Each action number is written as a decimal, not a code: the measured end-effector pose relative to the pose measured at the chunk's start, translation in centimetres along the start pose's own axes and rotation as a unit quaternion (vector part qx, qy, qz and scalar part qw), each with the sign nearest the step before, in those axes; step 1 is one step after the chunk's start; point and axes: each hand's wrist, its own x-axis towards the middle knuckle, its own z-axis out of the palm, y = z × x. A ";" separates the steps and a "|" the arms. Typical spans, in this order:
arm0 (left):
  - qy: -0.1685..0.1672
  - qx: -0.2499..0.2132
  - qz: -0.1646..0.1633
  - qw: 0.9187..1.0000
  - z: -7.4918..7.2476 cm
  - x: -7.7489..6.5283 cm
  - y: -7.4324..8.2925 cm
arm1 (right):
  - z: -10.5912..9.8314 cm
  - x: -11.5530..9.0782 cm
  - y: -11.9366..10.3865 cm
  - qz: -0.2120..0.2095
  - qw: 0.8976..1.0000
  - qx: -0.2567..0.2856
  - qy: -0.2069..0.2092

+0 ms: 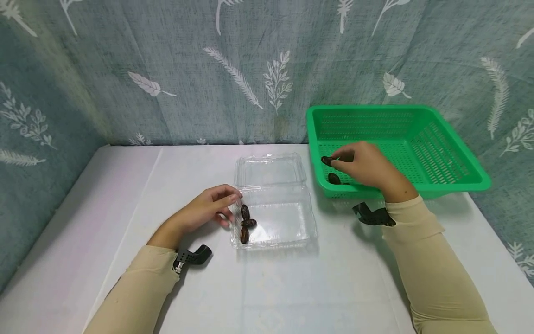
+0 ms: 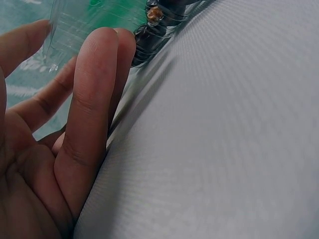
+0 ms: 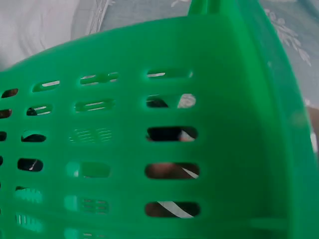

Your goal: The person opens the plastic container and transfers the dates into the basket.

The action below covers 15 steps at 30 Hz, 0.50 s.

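My left hand (image 1: 212, 204) is at the left rim of a clear plastic clamshell box (image 1: 288, 222), fingers extended and thumb at the rim. Inside the box, along its left side, lie three dark brown dates (image 1: 244, 234). In the left wrist view the dates (image 2: 162, 25) show glossy beyond the fingers (image 2: 94, 79). My right hand (image 1: 365, 164) reaches over the near left part of a green plastic basket (image 1: 429, 188) and pinches a date (image 1: 327, 160) between thumb and fingertips. Below it another date (image 1: 333, 178) lies in the basket. The basket wall (image 3: 234, 164) mostly hides the right hand in the right wrist view.
The box's lid (image 1: 270, 169) lies folded back toward the rear. A white cloth (image 1: 271, 292) covers the table. Behind it hangs a grey-green curtain (image 1: 175, 55) with white leaf prints. Black wrist mounts (image 1: 373, 215) stick out from both sleeves.
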 end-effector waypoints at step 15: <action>0.000 -0.009 0.005 1.000 0.1 0.1 -0.3 | 0.4 0.6 1.0 0.029 0.996 0.034 -0.075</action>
